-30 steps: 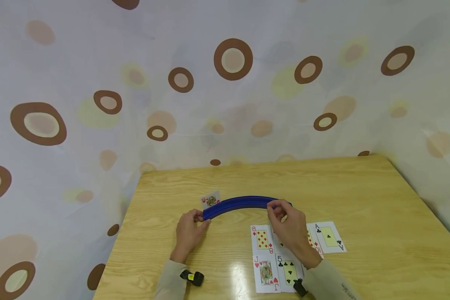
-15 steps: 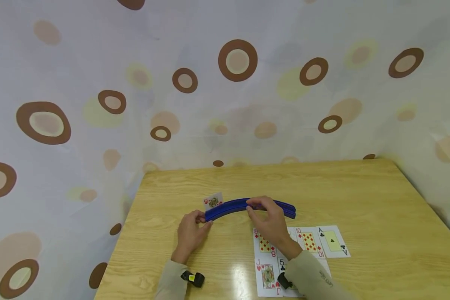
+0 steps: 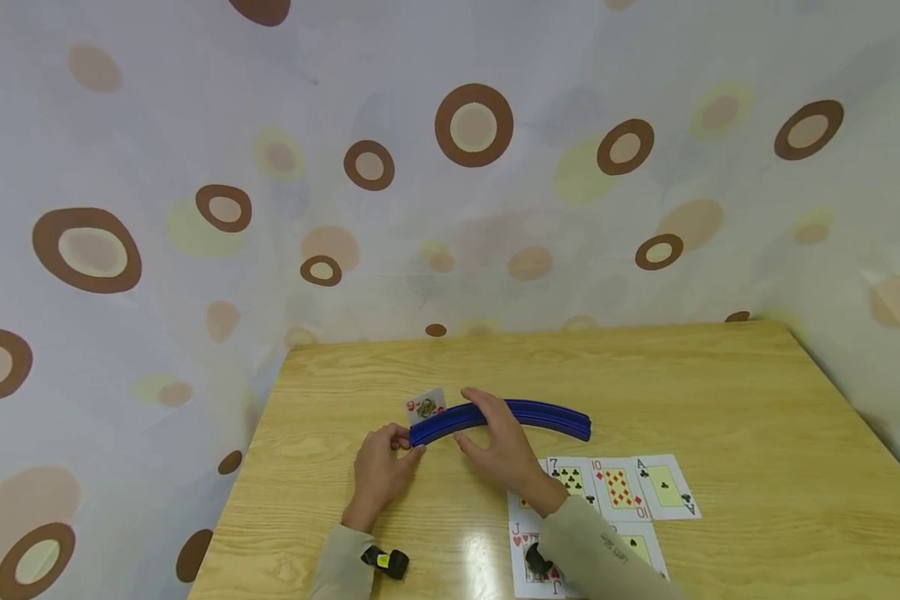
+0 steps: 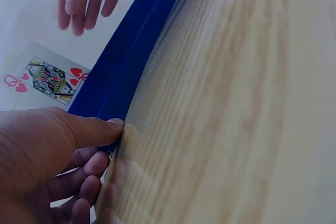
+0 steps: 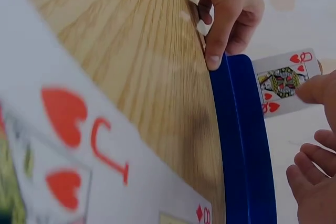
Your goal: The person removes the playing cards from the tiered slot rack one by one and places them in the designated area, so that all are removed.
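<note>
A curved blue playing card holder point(image 3: 551, 417) lies across the wooden table. Standing in its left part is a queen of hearts point(image 3: 426, 405), tilted and facing me. My left hand point(image 3: 378, 468) pinches the holder's left end; in the left wrist view the thumb point(image 4: 102, 129) presses on the front edge. My right hand point(image 3: 498, 446) is over the middle of the holder, its fingers extended and spread from the thumb. In the right wrist view, the right hand's fingers point(image 5: 312, 166) hold nothing and one points toward the queen.
Face-up cards lie in two rows near the right forearm: a seven of clubs point(image 3: 570, 475), a ten of diamonds point(image 3: 619, 489), an ace of clubs point(image 3: 667, 485) and a jack of hearts point(image 3: 521, 562) among them. The right arm covers several. A patterned curtain point(image 3: 390, 217) hangs behind the table.
My right hand has moved left along the holder, from its right end to its middle, and its fingers have spread. The left hand keeps its grip on the left end.
</note>
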{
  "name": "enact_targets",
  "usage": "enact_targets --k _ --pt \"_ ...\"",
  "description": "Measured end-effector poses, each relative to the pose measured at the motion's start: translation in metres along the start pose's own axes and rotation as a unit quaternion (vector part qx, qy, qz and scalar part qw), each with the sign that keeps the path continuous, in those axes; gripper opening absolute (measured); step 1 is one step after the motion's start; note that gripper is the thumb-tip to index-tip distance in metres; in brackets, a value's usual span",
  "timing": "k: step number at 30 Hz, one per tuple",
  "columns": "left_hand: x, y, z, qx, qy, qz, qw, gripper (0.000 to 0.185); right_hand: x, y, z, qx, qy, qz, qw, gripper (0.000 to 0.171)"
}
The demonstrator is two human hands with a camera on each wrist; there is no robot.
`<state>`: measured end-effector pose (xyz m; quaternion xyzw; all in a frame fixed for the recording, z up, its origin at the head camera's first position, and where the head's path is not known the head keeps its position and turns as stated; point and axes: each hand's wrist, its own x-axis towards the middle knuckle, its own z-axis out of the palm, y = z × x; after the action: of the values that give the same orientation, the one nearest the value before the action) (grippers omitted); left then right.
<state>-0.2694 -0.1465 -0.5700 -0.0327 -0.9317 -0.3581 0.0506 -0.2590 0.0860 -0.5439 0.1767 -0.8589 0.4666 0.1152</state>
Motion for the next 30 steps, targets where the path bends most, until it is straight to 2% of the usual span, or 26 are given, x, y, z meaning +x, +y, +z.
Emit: enact_targets --k 8,17,23,30 --pt "0.002 -0.002 0.002 0.006 0.008 0.01 0.9999 0.022 0.003 -0.006 0.012 0.0 -0.009 0.041 0.999 0.062" --pt "0.005 -0.002 0.002 0.002 0.012 0.01 0.9999 0.021 0.011 -0.007 0.019 0.021 -0.002 0.054 0.998 0.056" --pt "0.003 -0.001 0.002 0.003 0.009 0.002 1.0 0.021 0.015 -0.011 0.024 0.026 0.005 0.095 0.995 0.044" --pt "0.001 -0.001 0.002 0.003 0.013 -0.002 0.9999 0.02 0.024 -0.01 0.03 0.024 0.036 0.111 0.993 0.028"
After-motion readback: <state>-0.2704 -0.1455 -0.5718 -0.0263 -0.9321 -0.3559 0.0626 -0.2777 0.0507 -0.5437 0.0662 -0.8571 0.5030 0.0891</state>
